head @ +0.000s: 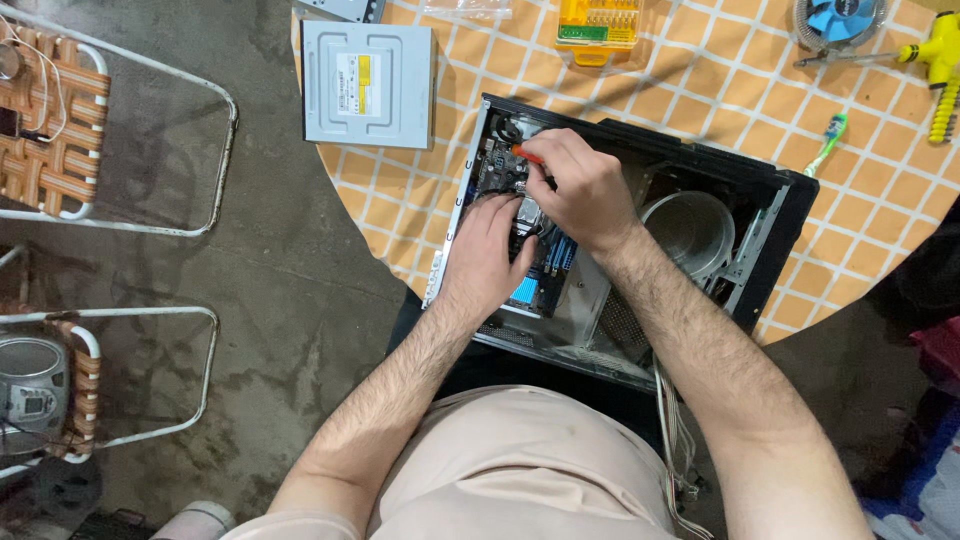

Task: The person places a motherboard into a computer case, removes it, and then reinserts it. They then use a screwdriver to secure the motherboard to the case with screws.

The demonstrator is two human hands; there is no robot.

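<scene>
**Fingers at work inside an open computer case**

Fingers [545,160] of the right hand [580,190] pinch an orange-handled screwdriver [527,154] over the motherboard [535,280]. The left hand [490,250] rests beside it, fingers loosely curled, gripping nothing. The black computer case [790,215] lies open on the checked counter [880,200], right of the grey optical drive [368,85].

The open computer case [640,250] lies on the round table [880,200], at its near edge; both hands are inside it over the motherboard [535,275], the left hand [488,250] just nearer than the right hand [578,185]; an optical drive [368,85] lies behind-left of the case; a toothbrush [828,142] behind-right; folding chairs [80,130] stand on the floor to the left.
</scene>
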